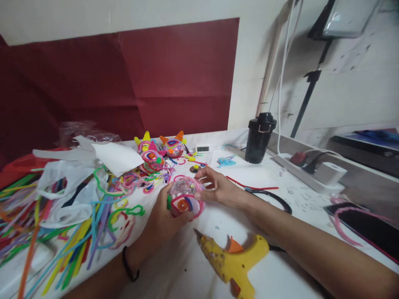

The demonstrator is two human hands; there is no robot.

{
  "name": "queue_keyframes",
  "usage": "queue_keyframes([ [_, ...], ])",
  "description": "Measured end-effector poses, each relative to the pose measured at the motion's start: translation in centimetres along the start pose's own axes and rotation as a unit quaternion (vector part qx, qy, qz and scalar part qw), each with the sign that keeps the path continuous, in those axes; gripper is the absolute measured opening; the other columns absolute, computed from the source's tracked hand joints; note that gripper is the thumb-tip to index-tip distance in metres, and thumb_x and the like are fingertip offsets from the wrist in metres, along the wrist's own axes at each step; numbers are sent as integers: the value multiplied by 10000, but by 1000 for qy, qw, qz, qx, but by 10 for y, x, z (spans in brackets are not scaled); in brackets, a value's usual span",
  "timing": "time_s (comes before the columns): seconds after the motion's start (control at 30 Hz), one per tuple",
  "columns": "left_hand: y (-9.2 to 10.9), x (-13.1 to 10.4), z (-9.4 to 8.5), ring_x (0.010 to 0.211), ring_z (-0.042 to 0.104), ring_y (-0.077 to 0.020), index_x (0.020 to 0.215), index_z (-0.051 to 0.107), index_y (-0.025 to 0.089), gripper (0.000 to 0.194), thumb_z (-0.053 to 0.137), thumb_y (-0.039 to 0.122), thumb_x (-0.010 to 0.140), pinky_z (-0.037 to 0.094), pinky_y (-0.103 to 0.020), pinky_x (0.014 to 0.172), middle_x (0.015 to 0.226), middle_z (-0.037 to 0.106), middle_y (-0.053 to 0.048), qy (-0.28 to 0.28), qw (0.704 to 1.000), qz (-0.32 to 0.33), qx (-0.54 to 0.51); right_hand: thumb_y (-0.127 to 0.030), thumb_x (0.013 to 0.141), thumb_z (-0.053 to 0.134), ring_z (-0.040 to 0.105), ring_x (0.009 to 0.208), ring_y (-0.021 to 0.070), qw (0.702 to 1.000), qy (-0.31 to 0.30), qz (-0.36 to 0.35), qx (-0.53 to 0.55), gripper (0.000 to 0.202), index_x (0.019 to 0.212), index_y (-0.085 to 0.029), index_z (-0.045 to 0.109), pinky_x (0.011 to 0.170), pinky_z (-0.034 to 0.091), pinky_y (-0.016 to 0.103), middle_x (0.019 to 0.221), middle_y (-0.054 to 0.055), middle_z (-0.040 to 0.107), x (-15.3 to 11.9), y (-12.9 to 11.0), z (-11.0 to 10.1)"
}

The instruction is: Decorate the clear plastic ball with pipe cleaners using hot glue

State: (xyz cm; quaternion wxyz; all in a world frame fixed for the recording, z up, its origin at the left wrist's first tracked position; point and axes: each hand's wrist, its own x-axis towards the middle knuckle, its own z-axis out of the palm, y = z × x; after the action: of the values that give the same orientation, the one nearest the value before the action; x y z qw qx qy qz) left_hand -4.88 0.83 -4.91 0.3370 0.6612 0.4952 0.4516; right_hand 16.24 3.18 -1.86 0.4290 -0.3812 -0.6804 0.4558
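A clear ball (184, 187) decorated with pink, red, white and blue pipe cleaner, with an orange eye and a green nose, is held above the white table. My left hand (166, 216) wraps round its left and lower side, thumb near the eye. At its right side, my right hand (218, 187) touches the pink edge with curled fingers. A yellow glue gun (233, 261) with an orange trigger lies in front of the ball, its nozzle pointing up and left.
Colourful pipe cleaners (75, 236) and white bags (68, 187) cover the left side. Decorated balls (151, 160) stand behind, near a small digital clock (203, 148). A black bottle (260, 139), a power strip (311, 174) and a dark phone-like slab (368, 228) are on the right.
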Motion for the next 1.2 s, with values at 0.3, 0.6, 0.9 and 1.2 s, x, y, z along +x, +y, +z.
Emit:
queue_keyframes([
  [0.3,-5,-1,0,1216,552,-353,1326,453,175,823,807,395,617,438,-511,1016,1314,571,-156,9,999,39,2,-441,587,879,525,974,215,1000,4,1,0,581,996,-231,524,784,485,359,1088,43,548,-1,3,1],
  [0.6,-3,-3,0,1130,598,-321,1320,430,172,795,787,409,650,500,-467,929,1270,586,-143,-2,999,46,9,-462,573,881,512,999,218,1000,1,10,5,603,988,-227,512,763,487,342,1116,53,532,-1,3,2],
  [0.9,3,0,-4,1276,483,-390,1372,362,141,926,787,426,600,394,-540,1054,1401,473,-203,-37,999,37,9,-440,588,884,542,939,198,1000,-5,-8,0,582,978,-225,510,777,479,349,1103,43,539,0,3,-1],
  [1.2,2,-4,-6,1309,460,-378,1395,328,187,903,793,347,638,403,-535,1057,1446,426,-188,-72,996,49,6,-489,616,851,553,999,225,1000,-7,7,-9,577,986,-223,498,805,479,371,1169,76,543,0,3,-2],
])
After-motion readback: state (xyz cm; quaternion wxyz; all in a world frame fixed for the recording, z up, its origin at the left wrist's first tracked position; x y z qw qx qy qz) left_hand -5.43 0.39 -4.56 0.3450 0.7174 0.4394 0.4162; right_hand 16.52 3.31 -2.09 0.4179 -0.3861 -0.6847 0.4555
